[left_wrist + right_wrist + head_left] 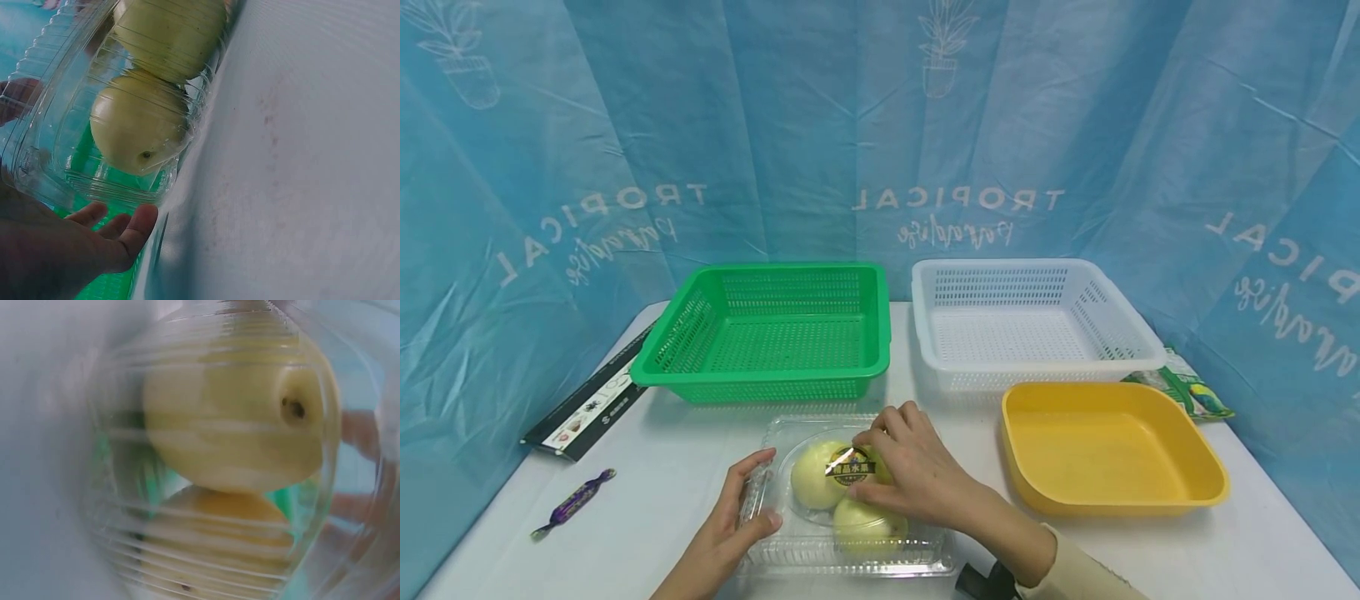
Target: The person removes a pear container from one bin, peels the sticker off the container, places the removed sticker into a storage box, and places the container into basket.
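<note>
A clear plastic clamshell box [850,557] lies at the front middle of the table with pale yellow-green round fruits [870,527] inside. On its lid is a black and gold sticker [851,467]. My left hand [730,517] is at the box's left side, thumb and fingers spread and fairly straight; in the left wrist view its fingertips [142,225] lie by the box's end. From the right, my right hand [913,462] rests over the lid, thumb and fingers bent loosely around the sticker's right part. It hides part of one fruit.
Behind the box stand a green basket [760,390] and a white basket [1037,371]. A yellow basin [1112,504] is on the right, with a green packet [1198,396] behind it. To the left lie a purple-wrapped candy [574,502] and a long black-and-white box [587,408].
</note>
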The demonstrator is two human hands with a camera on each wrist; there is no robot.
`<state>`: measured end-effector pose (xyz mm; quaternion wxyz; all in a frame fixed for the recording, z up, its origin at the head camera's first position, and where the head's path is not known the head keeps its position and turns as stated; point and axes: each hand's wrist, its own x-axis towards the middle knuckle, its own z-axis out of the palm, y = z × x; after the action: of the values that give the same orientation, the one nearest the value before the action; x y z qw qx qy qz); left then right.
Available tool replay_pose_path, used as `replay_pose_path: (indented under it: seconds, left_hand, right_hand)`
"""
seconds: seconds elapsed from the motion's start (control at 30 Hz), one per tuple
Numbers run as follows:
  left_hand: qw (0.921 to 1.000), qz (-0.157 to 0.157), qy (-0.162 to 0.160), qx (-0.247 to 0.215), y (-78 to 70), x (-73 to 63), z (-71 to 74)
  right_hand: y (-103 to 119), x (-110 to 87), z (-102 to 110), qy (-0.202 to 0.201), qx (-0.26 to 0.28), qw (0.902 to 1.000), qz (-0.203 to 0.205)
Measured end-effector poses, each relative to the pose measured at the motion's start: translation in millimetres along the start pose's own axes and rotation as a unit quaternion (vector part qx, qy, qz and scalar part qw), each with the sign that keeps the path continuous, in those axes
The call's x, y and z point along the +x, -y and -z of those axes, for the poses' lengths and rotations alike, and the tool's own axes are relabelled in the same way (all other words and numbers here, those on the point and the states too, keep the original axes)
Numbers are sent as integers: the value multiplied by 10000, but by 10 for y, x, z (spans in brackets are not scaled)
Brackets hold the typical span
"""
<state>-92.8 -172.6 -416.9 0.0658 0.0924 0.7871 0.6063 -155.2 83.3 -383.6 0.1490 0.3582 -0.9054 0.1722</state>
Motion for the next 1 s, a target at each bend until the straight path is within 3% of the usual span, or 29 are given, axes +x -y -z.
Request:
replay_pose_path:
  seconds: [0.17,0.43,0.7,1.0]
  left_hand:
    - [10000,-27,20,-2,5,0,1]
    - [9997,215,-84,40,-15,3,-2]
    - [9999,86,-66,4,-31,0,-5]
    - [10000,56,-43,59,-21,-5,-6]
  right_hand:
    - [7,-12,10,-5,6,10000,27]
    - [25,-1,26,18,-96,9999,58]
    - [65,26,31,400,-21,9990,-191]
    - [68,31,47,439,77,9988,-210]
